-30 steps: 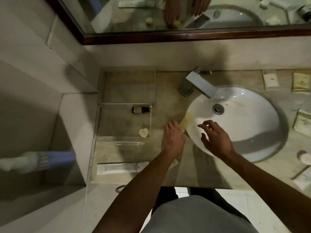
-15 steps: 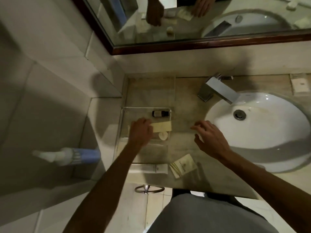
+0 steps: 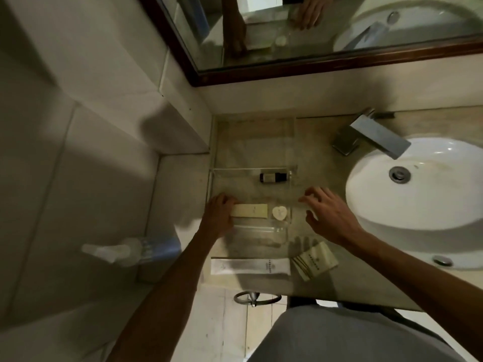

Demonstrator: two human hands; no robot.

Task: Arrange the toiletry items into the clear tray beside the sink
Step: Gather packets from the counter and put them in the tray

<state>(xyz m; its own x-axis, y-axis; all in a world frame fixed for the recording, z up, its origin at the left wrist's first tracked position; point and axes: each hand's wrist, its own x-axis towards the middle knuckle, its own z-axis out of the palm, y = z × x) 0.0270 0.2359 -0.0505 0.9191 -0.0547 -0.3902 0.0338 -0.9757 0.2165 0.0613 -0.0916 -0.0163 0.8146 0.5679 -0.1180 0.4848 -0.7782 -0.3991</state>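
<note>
The left hand (image 3: 218,214) has its fingers closed on the end of a flat cream packet (image 3: 250,211) lying inside the clear tray (image 3: 251,170), a heart-shaped soap (image 3: 279,212) just past the packet's far end, while the right hand (image 3: 328,212) hovers open and empty beside the tray.

Your left hand (image 3: 219,212) rests on a flat cream packet (image 3: 250,210) lying in the clear tray (image 3: 251,170), a heart-shaped soap (image 3: 279,212) just beside it, a small dark bottle (image 3: 273,177) on its side beyond. Below your right hand (image 3: 328,215): a white tube (image 3: 250,266) and a tilted sachet (image 3: 315,260), both outside the tray.
</note>
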